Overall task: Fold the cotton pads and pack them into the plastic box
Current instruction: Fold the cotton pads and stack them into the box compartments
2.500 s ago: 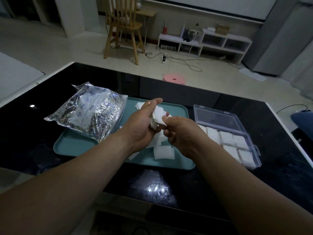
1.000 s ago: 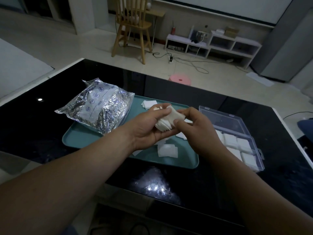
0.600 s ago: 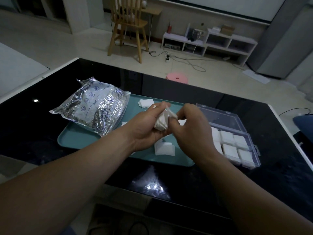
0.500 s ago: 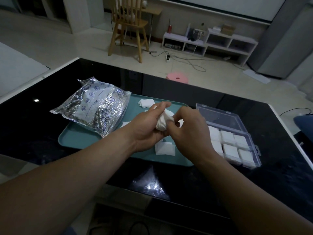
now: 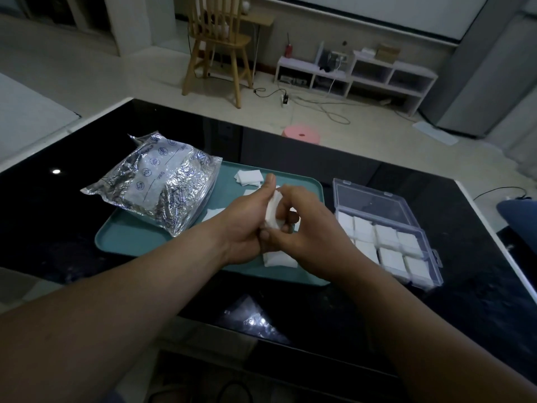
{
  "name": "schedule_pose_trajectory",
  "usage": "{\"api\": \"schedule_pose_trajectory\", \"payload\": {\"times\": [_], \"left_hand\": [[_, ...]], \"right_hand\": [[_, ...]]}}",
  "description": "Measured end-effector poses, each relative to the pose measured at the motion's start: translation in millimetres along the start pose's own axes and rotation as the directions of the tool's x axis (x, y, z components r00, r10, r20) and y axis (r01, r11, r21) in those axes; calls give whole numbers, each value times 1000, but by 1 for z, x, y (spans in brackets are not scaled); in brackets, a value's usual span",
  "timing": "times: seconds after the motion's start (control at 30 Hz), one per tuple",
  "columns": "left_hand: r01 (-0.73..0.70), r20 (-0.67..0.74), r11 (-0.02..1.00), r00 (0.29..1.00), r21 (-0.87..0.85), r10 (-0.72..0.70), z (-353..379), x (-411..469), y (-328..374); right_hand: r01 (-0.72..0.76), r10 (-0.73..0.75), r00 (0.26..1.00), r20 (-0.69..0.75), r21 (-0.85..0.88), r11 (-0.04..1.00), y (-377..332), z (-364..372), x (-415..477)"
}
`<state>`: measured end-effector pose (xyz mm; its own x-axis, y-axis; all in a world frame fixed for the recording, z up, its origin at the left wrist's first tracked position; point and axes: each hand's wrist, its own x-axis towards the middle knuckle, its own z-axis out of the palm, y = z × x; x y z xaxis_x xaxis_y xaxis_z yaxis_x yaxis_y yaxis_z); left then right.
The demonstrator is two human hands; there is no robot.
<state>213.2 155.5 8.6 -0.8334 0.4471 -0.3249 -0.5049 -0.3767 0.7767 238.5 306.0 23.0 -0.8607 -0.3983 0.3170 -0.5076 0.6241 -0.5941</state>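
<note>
Left hand [image 5: 244, 228] and right hand [image 5: 308, 231]: both grips pinch one white cotton pad [image 5: 272, 212] mid-fold over the teal plastic tray [image 5: 122, 237]. Clear plastic box [image 5: 372, 203] near the desk's right edge looks nearly full; a few loose pads [image 5: 247, 177] remain.

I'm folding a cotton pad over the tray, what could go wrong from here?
The pad, bunched between your left hand and right hand, may fold crooked and not fit. The plastic box compartments in view already look full, so pressing another in could pop pads out.
</note>
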Motion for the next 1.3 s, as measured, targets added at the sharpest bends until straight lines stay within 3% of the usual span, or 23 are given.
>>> {"api": "schedule_pose_trajectory", "payload": {"times": [0.13,0.3,0.47,0.67,0.8,0.97,1.1,1.3], "left_hand": [[2,55,1000,998,-13,-1,-2,1,0],[65,111,997,991,40,-69,-6,4,-5],[137,85,990,987,-29,-135,-7,6,-4],[63,68,985,996,-164,-52,-6,2,6],[-7,29,994,1000,-113,10,-1,1,2],[-31,-75,999,997,-31,28,2,1,-2],[-126,-273,980,948,154,165,6,4,-6],[-162,-331,945,908,283,255,18,7,-5]], "right_hand": [[-79,74,994,82,49,996,-3,-1,-1],[-82,78,994,77,47,996,-1,1,-1],[-131,126,987,100,49,990,3,1,-1],[-193,183,981,69,176,965,6,-7,-1],[-294,309,951,-30,234,927,8,-6,4],[-339,351,936,-27,200,919,7,-8,5],[-387,394,919,-36,127,913,6,-4,4],[-441,462,881,-98,180,879,5,-5,5]]}}
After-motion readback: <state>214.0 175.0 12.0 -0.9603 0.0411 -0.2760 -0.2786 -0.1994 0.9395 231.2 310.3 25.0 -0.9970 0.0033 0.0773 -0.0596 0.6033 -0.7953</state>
